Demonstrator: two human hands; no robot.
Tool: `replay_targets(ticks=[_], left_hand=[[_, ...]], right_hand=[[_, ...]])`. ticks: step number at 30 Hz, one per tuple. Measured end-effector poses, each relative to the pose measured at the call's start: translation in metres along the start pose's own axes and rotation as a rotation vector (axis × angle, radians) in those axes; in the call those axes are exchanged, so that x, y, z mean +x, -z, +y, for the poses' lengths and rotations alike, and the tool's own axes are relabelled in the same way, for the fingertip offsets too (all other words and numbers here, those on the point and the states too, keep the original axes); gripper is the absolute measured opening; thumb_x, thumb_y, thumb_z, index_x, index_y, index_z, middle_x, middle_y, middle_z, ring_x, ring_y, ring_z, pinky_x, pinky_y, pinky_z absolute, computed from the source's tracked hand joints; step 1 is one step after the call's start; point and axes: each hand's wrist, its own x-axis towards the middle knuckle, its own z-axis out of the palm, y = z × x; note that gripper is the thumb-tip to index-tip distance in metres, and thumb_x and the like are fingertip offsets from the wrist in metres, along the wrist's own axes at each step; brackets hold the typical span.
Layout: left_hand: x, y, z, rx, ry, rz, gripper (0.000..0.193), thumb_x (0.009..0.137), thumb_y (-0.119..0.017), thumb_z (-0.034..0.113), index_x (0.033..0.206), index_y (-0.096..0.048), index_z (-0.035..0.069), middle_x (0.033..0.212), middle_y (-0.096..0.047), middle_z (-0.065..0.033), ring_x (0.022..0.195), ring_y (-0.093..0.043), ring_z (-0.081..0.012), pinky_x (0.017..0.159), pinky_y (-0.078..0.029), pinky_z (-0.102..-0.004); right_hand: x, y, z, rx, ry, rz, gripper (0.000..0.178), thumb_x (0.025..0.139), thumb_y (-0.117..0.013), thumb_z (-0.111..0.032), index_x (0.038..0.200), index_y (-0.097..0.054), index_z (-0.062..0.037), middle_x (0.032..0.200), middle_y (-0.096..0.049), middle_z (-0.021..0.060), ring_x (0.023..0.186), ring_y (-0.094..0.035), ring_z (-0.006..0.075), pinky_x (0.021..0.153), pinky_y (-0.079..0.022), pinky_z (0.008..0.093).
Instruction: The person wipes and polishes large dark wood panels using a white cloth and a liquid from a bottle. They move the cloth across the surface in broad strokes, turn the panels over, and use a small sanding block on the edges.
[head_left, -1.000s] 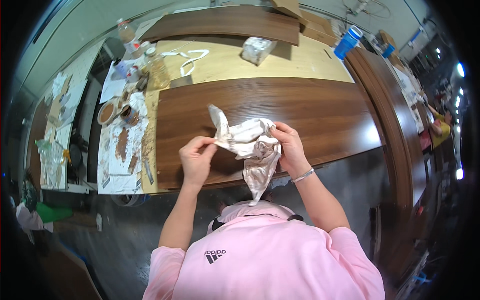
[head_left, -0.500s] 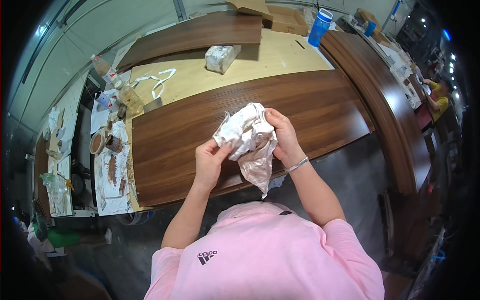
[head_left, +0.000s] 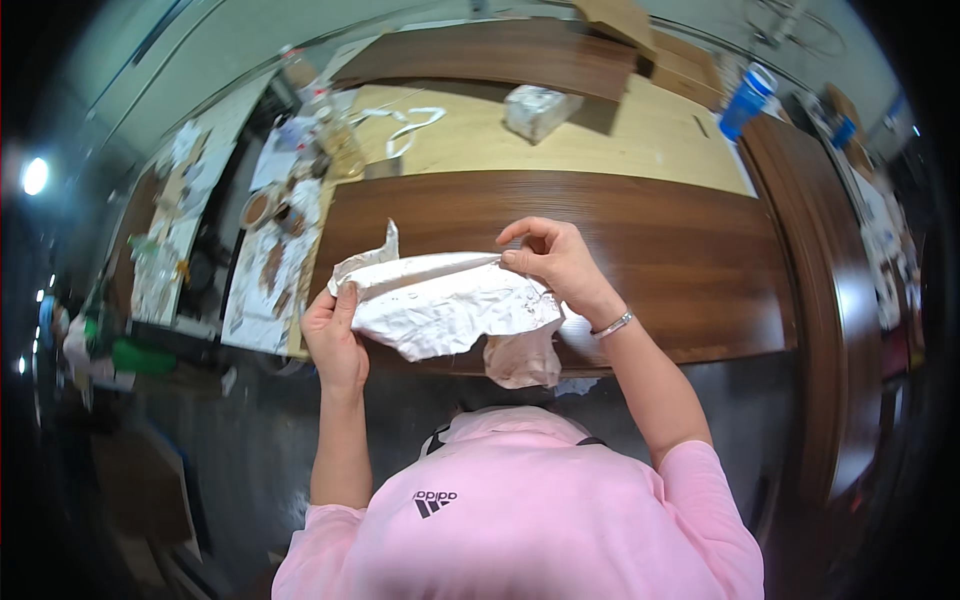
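Note:
A crumpled white cloth point(head_left: 440, 300) hangs stretched between my two hands, above the near edge of a dark brown wood-grain panel point(head_left: 650, 255). My left hand point(head_left: 337, 325) pinches its left end, thumb on top, and a loose corner sticks up beside it. At the upper right edge, my right hand point(head_left: 555, 262) grips the cloth between thumb and fingers. A stained, pinkish part of the cloth droops below its right end. The panel lies flat on a pale yellow worktable point(head_left: 470, 145).
A wrapped white block point(head_left: 540, 112) stands behind the panel, near another brown board point(head_left: 490, 60). A blue bottle point(head_left: 747, 102) is at the back right. Long brown mouldings point(head_left: 815, 240) run along the right. On the left are a bowl point(head_left: 257, 208), stained papers point(head_left: 262, 270) and a plastic bottle point(head_left: 340, 148).
My hands have moved apart, the left one going leftward, and the bunched cloth is now spread out between them. The view has turned, so the table appears shifted to the right.

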Motion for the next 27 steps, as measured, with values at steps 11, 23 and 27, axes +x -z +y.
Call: replay_targets(ticks=[11, 23, 27], left_hand=[[-0.030, 0.082, 0.055, 0.123, 0.072, 0.154, 0.019, 0.095, -0.062, 0.006, 0.106, -0.066, -0.009, 0.096, -0.071, -0.0116, 0.083, -0.067, -0.0133, 0.074, -0.052, -0.0264], [0.042, 0.140, -0.019, 0.027, 0.278, -0.232, 0.065, 0.083, -0.082, 0.032, 0.129, -0.055, -0.005, 0.114, -0.065, -0.0078, 0.106, -0.060, -0.0156, 0.092, -0.049, -0.0321], [0.079, 0.156, -0.021, -0.273, 0.413, 0.031, 0.029, 0.088, -0.072, 0.009, 0.112, -0.065, -0.006, 0.101, -0.069, -0.0082, 0.089, -0.066, -0.0138, 0.079, -0.052, -0.0287]], right_hand=[[0.059, -0.126, 0.034, -0.427, 0.150, -0.556, 0.014, 0.087, -0.069, -0.007, 0.099, -0.069, 0.0006, 0.082, -0.069, 0.0045, 0.068, -0.058, 0.0099, 0.065, -0.049, 0.0264], [0.165, -0.212, 0.032, 0.735, -0.241, -0.656, 0.014, 0.091, -0.069, -0.012, 0.097, -0.060, -0.0037, 0.089, -0.059, -0.0013, 0.081, -0.058, 0.0075, 0.074, -0.047, 0.0221], [0.239, -0.213, 0.054, 0.562, -0.111, -0.707, 0.015, 0.089, -0.069, -0.012, 0.096, -0.062, -0.0014, 0.089, -0.062, 0.0021, 0.085, -0.060, 0.0123, 0.080, -0.049, 0.0261]])
